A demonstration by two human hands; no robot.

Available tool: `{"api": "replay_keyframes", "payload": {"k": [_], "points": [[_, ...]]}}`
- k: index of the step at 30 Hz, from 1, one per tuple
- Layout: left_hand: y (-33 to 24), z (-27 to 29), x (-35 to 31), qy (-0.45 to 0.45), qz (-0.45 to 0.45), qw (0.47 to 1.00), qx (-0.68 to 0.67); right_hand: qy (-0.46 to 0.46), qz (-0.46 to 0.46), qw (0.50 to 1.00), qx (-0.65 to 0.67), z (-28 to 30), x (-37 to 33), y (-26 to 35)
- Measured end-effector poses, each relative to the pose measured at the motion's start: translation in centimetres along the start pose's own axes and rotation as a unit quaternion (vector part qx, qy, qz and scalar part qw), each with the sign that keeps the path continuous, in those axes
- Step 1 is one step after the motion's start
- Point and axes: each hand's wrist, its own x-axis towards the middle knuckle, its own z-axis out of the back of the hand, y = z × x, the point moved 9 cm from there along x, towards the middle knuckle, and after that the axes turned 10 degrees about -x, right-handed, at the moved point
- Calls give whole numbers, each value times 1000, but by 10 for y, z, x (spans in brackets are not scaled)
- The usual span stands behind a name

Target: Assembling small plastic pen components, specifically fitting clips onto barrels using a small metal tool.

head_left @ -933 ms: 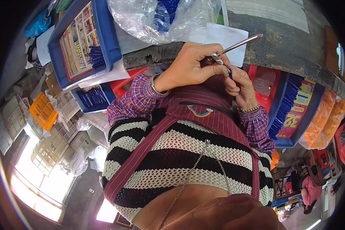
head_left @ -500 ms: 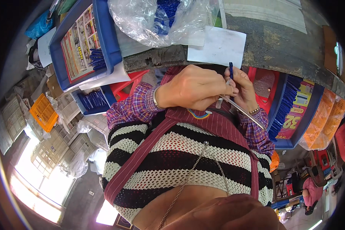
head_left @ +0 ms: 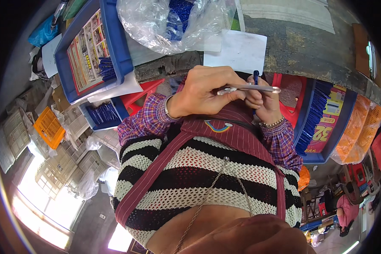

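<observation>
My left hand (head_left: 205,91) is closed around a slim silvery metal tool (head_left: 262,88). The tool lies almost level, and its rounded end reaches across in front of my right hand (head_left: 264,103). Pinched in the fingers of my right hand is a slim dark blue stick-like piece (head_left: 256,76), held upright; its top shows above the fingers and its lower end below them. Both hands are close together before my chest, just off the bench edge. Whether the tool touches the blue piece I cannot tell.
A clear plastic bag (head_left: 150,25) of small blue parts and a white sheet (head_left: 237,51) lie on the worn bench (head_left: 296,46). Blue trays (head_left: 125,51) with slim blue pieces stand left, another blue tray (head_left: 349,131) right. Beyond it are orange baskets (head_left: 368,127) in plastic.
The metal tool has swung up from slanting down to the right to nearly level. My left hand has shifted slightly left and turned; my right hand keeps the blue piece.
</observation>
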Motion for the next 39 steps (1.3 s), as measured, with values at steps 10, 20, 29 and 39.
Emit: {"api": "replay_keyframes", "payload": {"k": [10,20,29,39], "points": [[10,1,3,-31,54,998,32,-15,13,999,-34,0,0,0],[16,-3,15,23,109,991,75,-104,29,983,-147,5,-2,5],[-13,-66,-18,176,-125,962,166,-55,28,996,-67,8,2,3],[-14,-50,-11,126,-83,985,80,-40,35,997,-53,11,1,5]]}}
